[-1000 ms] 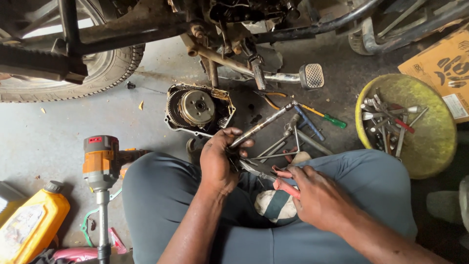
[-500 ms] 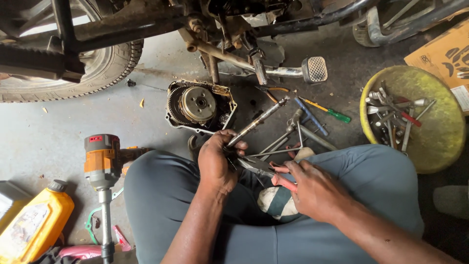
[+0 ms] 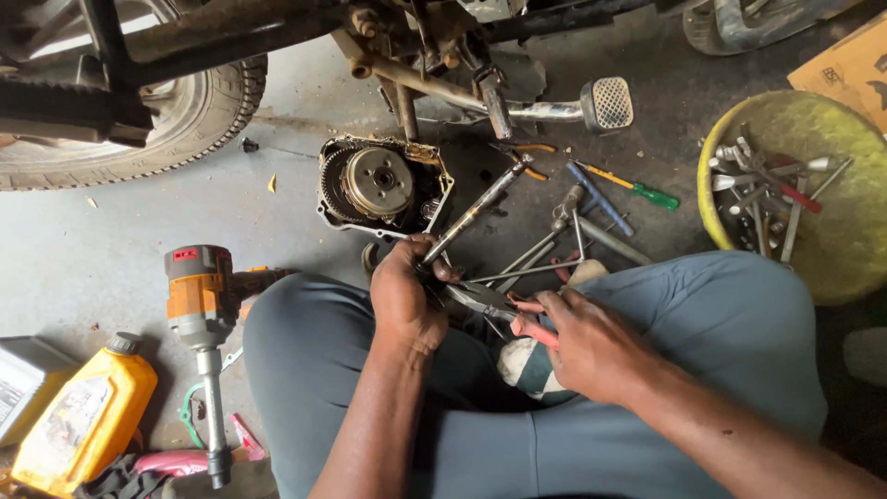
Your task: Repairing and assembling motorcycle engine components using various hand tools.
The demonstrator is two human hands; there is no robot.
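Note:
I sit on a concrete floor with my grey-trousered knees apart. My left hand (image 3: 403,288) grips the near end of a long steel shaft (image 3: 478,209) that slants up to the right. My right hand (image 3: 584,340) holds red-handled pliers (image 3: 488,301) whose jaws point left toward the left fist. Just beyond my left hand lies an engine clutch assembly (image 3: 381,184) in its open casing. A motorcycle's underside with a foot peg (image 3: 608,102) hangs above it.
Loose wrenches and a green-handled screwdriver (image 3: 639,191) lie between my knees and the bike. A yellow bowl (image 3: 848,251) of tools stands right. An orange-grey power tool (image 3: 196,298) and a yellow oil bottle (image 3: 81,418) sit left. A tyre (image 3: 157,129) is at upper left.
My head has dipped closer, so everything looms larger. The right hand with the pliers has slid left toward the left fist; the shaft stays gripped at the same slant.

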